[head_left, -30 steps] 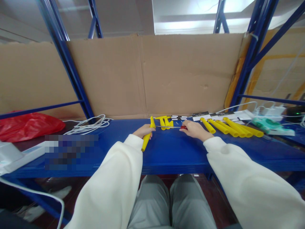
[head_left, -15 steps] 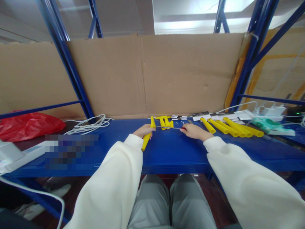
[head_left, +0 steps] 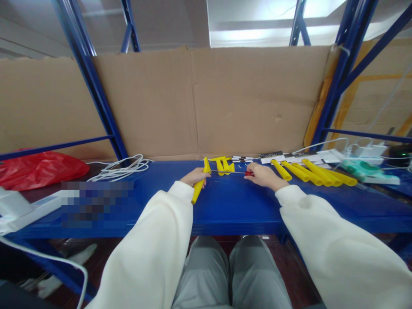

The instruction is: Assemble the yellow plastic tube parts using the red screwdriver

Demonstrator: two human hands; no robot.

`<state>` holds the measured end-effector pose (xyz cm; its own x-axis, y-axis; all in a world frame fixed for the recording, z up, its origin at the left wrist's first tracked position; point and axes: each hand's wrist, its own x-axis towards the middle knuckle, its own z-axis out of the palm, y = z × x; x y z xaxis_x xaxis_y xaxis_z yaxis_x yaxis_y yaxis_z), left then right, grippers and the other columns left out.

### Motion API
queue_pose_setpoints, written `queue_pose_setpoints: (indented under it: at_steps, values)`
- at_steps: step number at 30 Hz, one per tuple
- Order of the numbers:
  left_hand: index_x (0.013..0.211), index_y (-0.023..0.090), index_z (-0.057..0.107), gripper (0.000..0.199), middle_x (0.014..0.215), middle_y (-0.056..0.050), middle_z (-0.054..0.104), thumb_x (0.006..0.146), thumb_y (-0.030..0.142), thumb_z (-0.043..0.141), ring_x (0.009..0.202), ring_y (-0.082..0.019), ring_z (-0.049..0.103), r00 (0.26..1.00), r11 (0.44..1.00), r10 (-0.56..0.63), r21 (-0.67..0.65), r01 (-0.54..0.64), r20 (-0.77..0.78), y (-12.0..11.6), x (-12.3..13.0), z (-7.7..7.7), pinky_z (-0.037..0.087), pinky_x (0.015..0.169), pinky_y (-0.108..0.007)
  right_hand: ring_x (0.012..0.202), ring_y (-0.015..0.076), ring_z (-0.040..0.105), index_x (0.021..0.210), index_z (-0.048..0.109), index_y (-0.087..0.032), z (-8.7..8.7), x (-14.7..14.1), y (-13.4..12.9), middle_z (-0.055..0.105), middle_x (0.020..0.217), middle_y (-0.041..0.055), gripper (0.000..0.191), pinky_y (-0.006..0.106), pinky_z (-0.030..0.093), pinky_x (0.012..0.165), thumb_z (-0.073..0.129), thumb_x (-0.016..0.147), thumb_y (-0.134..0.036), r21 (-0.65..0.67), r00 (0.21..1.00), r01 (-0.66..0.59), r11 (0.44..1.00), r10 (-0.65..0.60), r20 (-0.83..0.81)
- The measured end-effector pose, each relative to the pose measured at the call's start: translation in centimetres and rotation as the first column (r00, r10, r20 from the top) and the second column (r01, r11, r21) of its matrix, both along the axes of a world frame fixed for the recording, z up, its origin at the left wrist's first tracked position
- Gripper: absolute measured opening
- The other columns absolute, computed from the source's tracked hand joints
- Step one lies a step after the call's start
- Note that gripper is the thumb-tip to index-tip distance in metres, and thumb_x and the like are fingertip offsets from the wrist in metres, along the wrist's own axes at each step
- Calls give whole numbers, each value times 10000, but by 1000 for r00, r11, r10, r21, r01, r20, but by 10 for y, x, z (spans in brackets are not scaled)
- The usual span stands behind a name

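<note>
Inside right hand, screwdriver handle half-hidden

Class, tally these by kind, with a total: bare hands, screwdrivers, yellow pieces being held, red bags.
Bare hands (left hand, right hand): 2
Red-handled screwdriver: 1
Yellow piece held in the left hand: 1
Red bag: 1
Total: 5

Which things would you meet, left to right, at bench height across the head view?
Red bag → coiled white cable → left hand → screwdriver shaft → right hand → long yellow tubes.
</note>
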<state>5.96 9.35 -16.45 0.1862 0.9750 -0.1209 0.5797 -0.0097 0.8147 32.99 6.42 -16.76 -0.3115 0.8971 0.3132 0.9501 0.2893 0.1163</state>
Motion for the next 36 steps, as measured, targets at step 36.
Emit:
queue_pose_setpoints:
  at_steps: [36]
  values:
    - [1045,114,589,160,449,53,503,904,129,515,385,-126,495,1000,1000,-4,-13,4,-5,-6,2,3,422,445,-212,929,222,671,969,621,-191,4,-2,-6,642,1142,106,152,292,468,734,604,929,-337,70,1000,-1,998,1,1]
